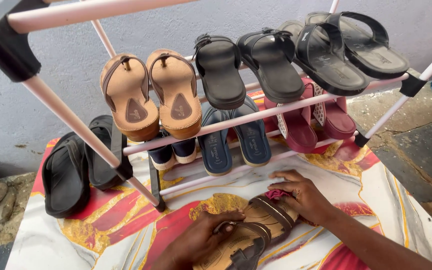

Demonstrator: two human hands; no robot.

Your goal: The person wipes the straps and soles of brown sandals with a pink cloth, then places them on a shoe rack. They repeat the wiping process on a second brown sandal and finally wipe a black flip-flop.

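My left hand [196, 241] is clamped on one brown strappy sandal [236, 247] low on the patterned mat [101, 235]; my right hand [303, 195] lies with fingers together over its twin [271, 212], just beside it. On the pink-railed shoe rack [256, 116] I count two tan flip-flops [151, 95] and four black sandals [296, 55] on top, two navy slippers [233, 137] and two maroon wedges [311, 120] below. Two black slides [76, 167] lean at the left. The rack's lowest rail runs just beyond my hands.
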